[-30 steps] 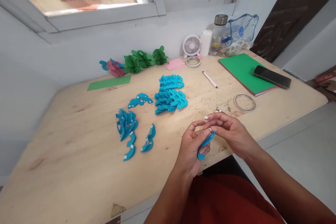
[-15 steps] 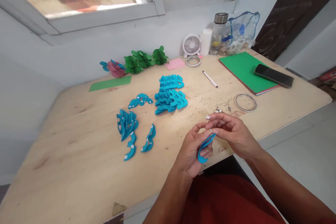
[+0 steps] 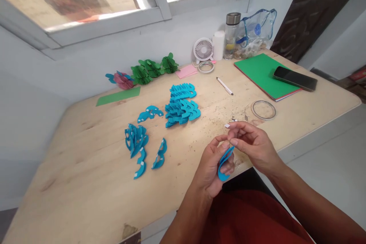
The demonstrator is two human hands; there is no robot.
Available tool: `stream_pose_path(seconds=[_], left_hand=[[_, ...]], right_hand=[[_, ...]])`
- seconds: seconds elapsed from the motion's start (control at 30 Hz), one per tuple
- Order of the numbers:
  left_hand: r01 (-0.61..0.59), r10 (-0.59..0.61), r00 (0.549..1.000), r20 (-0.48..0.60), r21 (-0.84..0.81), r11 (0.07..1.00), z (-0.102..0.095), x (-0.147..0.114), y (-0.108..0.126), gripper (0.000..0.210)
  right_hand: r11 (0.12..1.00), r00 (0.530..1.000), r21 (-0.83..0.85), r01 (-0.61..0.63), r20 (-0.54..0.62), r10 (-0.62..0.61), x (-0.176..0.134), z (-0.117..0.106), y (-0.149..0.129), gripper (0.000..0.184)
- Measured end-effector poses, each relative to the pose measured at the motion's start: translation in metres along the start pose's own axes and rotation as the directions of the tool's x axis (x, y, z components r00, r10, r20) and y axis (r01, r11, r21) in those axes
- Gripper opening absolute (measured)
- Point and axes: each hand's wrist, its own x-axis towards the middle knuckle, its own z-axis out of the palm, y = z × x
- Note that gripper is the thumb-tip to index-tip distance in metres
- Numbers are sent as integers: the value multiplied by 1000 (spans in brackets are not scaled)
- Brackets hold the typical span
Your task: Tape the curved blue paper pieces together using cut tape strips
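Observation:
My left hand [image 3: 214, 160] grips a folded, scalloped blue paper cutout [image 3: 223, 177], its fingers wrapped behind the paper. At the cutout's upper end my right hand [image 3: 251, 141] is pinched, thumb against fingertips, close to the left thumb; what lies in the pinch is too small to make out. A small white square [image 3: 227, 126] sticks to a right fingertip. To the left lie a bunch of blue cutouts [image 3: 134, 137] and a single blue cutout [image 3: 160, 154], both dotted with white squares. Behind them are stacked blue cutouts [image 3: 183, 111].
A roll of tape [image 3: 264, 110] lies right of my hands, with a phone [image 3: 296, 78] on green paper [image 3: 263, 72] beyond. Farther back are a pen [image 3: 225, 86], a fan [image 3: 203, 50], a bottle [image 3: 230, 38] and green paper shapes [image 3: 153, 68] along the wall.
The view has shifted slightly. My right thumb and fingertips have drawn up a little from the tip of the blue paper cutout, which stays in my left hand.

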Motion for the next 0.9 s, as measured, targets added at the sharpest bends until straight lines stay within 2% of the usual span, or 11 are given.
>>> stream_pose_path(seconds=[0.27, 0.4, 0.5, 0.57, 0.7, 0.9], left_hand=[[-73, 63, 977, -204, -41, 996, 2, -1, 3, 29], [-136, 116, 949, -294, -47, 990, -1, 0, 5, 27], [-218, 170, 916, -363, -95, 971, -4, 1, 6, 31], [-277, 204, 893, -402, -130, 952, -7, 2, 6, 32], [-348, 227, 865, -448, -208, 914, -13, 4, 9, 25], [-363, 206, 862, -463, -282, 888, -14, 1, 16, 22]], right_hand=[[999, 985, -13, -40, -170, 38, 4, -1, 4, 29], [998, 990, -66, -1, -143, -9, -1, 9, 3, 33], [978, 993, -195, 81, -74, -97, -11, 21, 7, 39], [934, 984, -319, 162, -17, -176, -19, 29, 11, 46], [783, 948, -538, 314, 126, -294, -26, 41, 18, 55], [568, 855, -653, 501, 270, -443, -20, 45, 26, 57]])
